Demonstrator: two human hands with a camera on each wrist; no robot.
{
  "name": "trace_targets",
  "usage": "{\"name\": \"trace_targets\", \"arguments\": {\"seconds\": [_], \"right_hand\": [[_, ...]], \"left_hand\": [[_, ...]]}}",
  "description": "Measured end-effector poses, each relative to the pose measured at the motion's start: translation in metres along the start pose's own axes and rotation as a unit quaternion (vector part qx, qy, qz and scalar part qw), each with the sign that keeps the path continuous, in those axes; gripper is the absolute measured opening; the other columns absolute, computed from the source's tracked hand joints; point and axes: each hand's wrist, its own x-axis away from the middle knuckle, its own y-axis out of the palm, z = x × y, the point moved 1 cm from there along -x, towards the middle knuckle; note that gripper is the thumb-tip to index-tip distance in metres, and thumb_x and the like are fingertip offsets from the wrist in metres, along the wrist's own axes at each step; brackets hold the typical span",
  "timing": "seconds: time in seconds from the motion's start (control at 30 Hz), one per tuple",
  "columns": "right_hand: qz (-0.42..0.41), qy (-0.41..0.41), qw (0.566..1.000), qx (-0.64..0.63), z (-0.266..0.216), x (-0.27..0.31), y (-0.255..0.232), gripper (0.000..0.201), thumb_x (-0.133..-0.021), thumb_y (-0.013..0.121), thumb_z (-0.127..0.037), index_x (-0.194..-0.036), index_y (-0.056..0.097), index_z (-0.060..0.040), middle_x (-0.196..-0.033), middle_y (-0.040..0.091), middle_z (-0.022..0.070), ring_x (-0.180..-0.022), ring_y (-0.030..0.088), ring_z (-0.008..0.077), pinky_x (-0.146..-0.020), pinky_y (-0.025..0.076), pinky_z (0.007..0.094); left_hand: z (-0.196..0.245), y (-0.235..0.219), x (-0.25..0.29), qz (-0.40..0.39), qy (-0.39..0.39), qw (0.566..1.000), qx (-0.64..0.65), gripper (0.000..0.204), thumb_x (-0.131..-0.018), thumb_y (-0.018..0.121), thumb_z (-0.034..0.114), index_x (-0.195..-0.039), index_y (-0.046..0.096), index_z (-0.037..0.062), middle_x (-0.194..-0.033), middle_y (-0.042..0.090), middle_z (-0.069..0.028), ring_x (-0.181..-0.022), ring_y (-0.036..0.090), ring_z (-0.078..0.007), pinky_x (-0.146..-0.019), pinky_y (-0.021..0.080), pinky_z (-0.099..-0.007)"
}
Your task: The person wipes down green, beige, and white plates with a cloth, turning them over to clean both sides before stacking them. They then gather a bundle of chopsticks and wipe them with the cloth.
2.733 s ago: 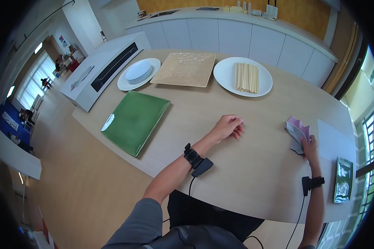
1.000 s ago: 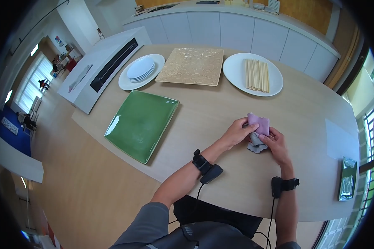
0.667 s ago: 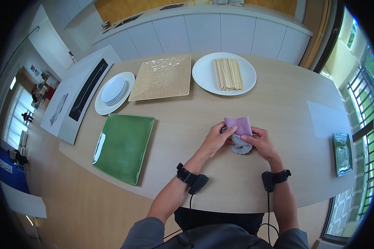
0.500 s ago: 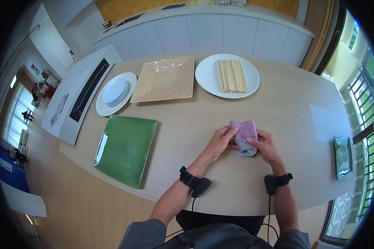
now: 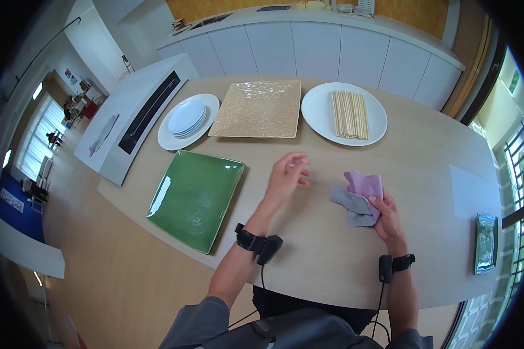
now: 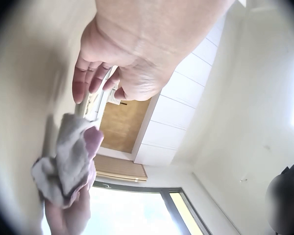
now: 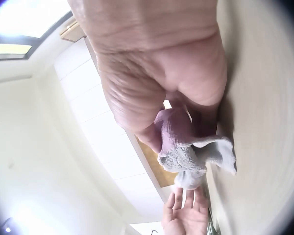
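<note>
Right hand (image 5: 390, 220): thumb and fingers pinch a pink-and-grey cloth (image 5: 365, 187) at its right side; contact between cloth and table (image 5: 308, 256) cannot be determined. Cloth is right of table centre, between the far and near edges. Left hand (image 5: 286, 176): fingers relaxed, gripping nothing, apart from the cloth. Large green plate (image 5: 197, 198) along the left edge; small green dish (image 5: 486, 243) by the right edge; oval plate (image 5: 317, 113) bearing pale sticks (image 5: 350, 115) near the far edge.
</note>
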Motion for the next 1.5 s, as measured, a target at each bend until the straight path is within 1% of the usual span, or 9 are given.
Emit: {"name": "trace_targets", "arguments": {"seconds": [0.27,0.43,0.5,0.53,0.63,0.83,1.07,1.23,1.5], "right_hand": [[-0.090,0.100,0.991,0.012,0.070,-0.029,0.040,0.056,-0.090,0.053,0.007,-0.143,0.038,-0.0017,-0.129,0.058,0.0160,-0.113,0.060,0.0220,-0.100,0.050,0.0352],[-0.190,0.145,0.971,-0.012,0.093,-0.043,0.123,0.068,-0.089,0.050,0.012,-0.151,0.032,-0.0115,-0.140,0.049,0.0181,-0.119,0.057,0.0221,-0.101,0.048,0.0333],[-0.227,0.150,0.962,-0.028,0.106,-0.050,0.148,0.070,-0.089,0.049,0.013,-0.152,0.033,-0.0141,-0.143,0.046,0.0186,-0.121,0.055,0.0223,-0.101,0.048,0.0328],[-0.243,0.169,0.955,-0.032,0.116,-0.056,0.157,0.069,-0.090,0.047,0.013,-0.152,0.033,-0.0138,-0.144,0.045,0.0188,-0.121,0.055,0.0228,-0.101,0.048,0.0324],[-0.253,0.195,0.947,-0.039,0.138,-0.068,0.176,0.065,-0.092,0.047,0.012,-0.151,0.035,-0.0103,-0.144,0.045,0.0184,-0.122,0.055,0.0229,-0.100,0.049,0.0316],[-0.236,0.231,0.943,-0.031,0.156,-0.081,0.196,0.048,-0.096,0.052,0.001,-0.143,0.041,0.0024,-0.133,0.055,0.0153,-0.115,0.060,0.0197,-0.096,0.052,0.0309],[-0.268,0.252,0.928,-0.067,0.158,-0.085,0.210,0.033,-0.100,0.058,-0.011,-0.128,0.056,0.0049,-0.114,0.067,0.0104,-0.102,0.065,0.0149,-0.089,0.055,0.0277],[-0.284,0.258,0.922,-0.041,0.165,-0.090,0.211,0.025,-0.100,0.058,-0.013,-0.118,0.061,0.0043,-0.109,0.067,0.0095,-0.097,0.065,0.0139,-0.085,0.055,0.0267],[-0.234,0.245,0.941,0.007,0.184,-0.094,0.226,0.022,-0.098,0.062,-0.017,-0.102,0.064,0.0052,-0.096,0.068,0.0106,-0.085,0.065,0.0152,-0.073,0.054,0.0274]], "left_hand": [[0.071,-0.223,0.002,0.231,0.063,0.946,-0.221,0.026,-0.096,0.059,0.017,-0.117,0.068,0.0037,-0.098,0.070,-0.0054,-0.084,0.061,-0.0116,-0.067,0.051,-0.0262],[0.053,-0.371,0.020,0.293,0.055,0.876,-0.378,0.031,-0.091,0.064,0.024,-0.112,0.069,0.0015,-0.092,0.070,-0.0091,-0.077,0.062,-0.0137,-0.066,0.051,-0.0288],[0.049,-0.397,0.034,0.316,-0.013,0.805,-0.502,0.040,-0.089,0.066,0.034,-0.110,0.069,0.0003,-0.085,0.067,-0.0093,-0.074,0.062,-0.0156,-0.064,0.051,-0.0295],[0.054,-0.398,0.040,0.318,-0.012,0.804,-0.503,0.040,-0.089,0.066,0.034,-0.110,0.069,0.0003,-0.085,0.067,-0.0093,-0.074,0.062,-0.0156,-0.064,0.051,-0.0295],[0.062,-0.398,0.054,0.233,-0.232,0.839,-0.434,0.060,-0.092,0.062,0.055,-0.110,0.065,-0.0022,-0.086,0.064,-0.0099,-0.076,0.063,-0.0195,-0.066,0.055,-0.0330],[0.062,-0.413,0.062,0.208,-0.290,0.807,-0.471,0.063,-0.091,0.062,0.058,-0.108,0.065,-0.0021,-0.087,0.064,-0.0101,-0.075,0.063,-0.0197,-0.066,0.055,-0.0341],[0.044,-0.410,0.068,0.173,-0.280,0.870,-0.366,0.040,-0.093,0.067,0.043,-0.104,0.067,0.0035,-0.082,0.061,-0.0025,-0.068,0.057,-0.0131,-0.057,0.046,-0.0290],[0.032,-0.413,0.063,0.168,-0.242,0.876,-0.383,0.028,-0.097,0.065,0.036,-0.088,0.066,0.0091,-0.071,0.058,0.0033,-0.060,0.052,-0.0079,-0.050,0.036,-0.0272],[0.003,-0.442,0.062,0.170,-0.181,0.911,-0.329,0.021,-0.100,0.063,0.026,-0.089,0.064,0.0077,-0.076,0.058,0.0031,-0.066,0.052,-0.0077,-0.059,0.042,-0.0255]]}}
